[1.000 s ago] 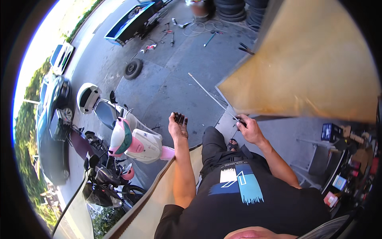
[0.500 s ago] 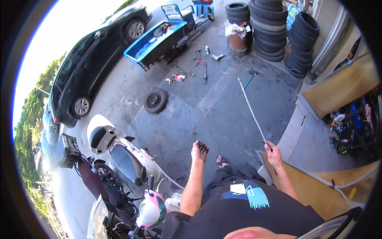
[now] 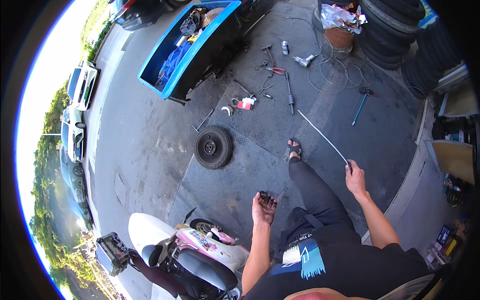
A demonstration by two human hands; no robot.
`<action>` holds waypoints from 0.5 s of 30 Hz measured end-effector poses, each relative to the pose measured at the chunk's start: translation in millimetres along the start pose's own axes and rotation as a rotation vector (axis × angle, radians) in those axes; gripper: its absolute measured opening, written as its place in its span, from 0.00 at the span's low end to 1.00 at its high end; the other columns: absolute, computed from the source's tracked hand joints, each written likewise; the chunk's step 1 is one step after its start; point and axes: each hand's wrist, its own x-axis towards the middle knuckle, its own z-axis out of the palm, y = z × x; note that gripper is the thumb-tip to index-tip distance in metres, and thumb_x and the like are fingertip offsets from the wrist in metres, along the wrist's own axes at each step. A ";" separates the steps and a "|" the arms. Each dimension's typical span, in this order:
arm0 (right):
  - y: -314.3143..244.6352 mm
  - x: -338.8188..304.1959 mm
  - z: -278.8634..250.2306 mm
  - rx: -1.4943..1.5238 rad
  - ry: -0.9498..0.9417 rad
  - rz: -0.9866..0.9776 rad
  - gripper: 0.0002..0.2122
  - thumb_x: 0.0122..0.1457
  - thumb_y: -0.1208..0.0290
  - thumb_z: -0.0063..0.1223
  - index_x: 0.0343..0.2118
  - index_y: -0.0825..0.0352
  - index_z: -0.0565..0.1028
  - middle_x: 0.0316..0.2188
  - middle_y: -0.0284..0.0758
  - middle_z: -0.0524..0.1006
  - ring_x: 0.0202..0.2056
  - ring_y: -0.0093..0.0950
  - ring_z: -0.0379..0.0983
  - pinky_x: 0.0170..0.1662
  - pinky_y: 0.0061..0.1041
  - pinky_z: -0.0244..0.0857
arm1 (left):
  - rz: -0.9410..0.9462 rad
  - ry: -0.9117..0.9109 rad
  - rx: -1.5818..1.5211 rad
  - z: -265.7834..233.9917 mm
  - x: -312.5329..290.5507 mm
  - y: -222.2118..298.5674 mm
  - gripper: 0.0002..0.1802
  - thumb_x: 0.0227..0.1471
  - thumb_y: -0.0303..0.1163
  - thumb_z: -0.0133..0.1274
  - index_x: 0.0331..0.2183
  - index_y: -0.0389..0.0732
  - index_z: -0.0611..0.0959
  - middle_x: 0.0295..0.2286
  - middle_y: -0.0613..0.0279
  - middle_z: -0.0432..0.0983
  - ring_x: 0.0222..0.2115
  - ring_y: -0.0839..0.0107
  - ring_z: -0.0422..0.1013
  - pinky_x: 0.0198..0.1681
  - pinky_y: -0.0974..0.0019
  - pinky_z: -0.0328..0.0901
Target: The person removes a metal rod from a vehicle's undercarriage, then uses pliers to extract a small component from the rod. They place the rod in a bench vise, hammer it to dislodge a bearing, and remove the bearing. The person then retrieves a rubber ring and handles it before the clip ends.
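- my right hand [image 3: 355, 178] is closed around the near end of a long, thin, pale rod [image 3: 324, 136], which slants away from my grip, forward and to the left.
- my left hand [image 3: 264, 207], well to the left of that grip, is palm up, with half-curled, blackened fingers; something dark shows at the fingertips, but i cannot tell whether it is a held part or grime.
- the step in hand, as i judge it, is carrying the rod, its free end unsupported and my sandalled foot [image 3: 295, 146] planted ahead of my left hand.
- ahead of both hands, a bar-shaped tool [image 3: 290, 95] lies on the ground, looking just beside the rod's far tip; i cannot tell how high the tip hangs above it.
- beyond that lie red-handled pliers [image 3: 276, 70], while a blue-handled tool [image 3: 358, 110] rests almost straight ahead of my right grip.
- forward and left of my left hand, a wheel [image 3: 213, 147] lies flat; nearer, to its left and behind, stands a white-and-pink scooter [image 3: 202, 241].
- the next move, in my judgement, calls for a firm right-hand hold at the rod's end and a watchful eye on its swinging tip.
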 end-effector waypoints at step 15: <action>-282.7 633.0 547.6 -0.111 -0.107 -0.306 0.12 0.69 0.67 0.50 0.50 0.65 0.78 0.27 0.53 0.81 0.34 0.57 0.80 0.40 0.54 0.72 | -0.119 -0.060 0.029 251.3 438.0 313.4 0.19 0.64 0.44 0.55 0.44 0.37 0.83 0.37 0.60 0.78 0.39 0.62 0.74 0.48 0.56 0.70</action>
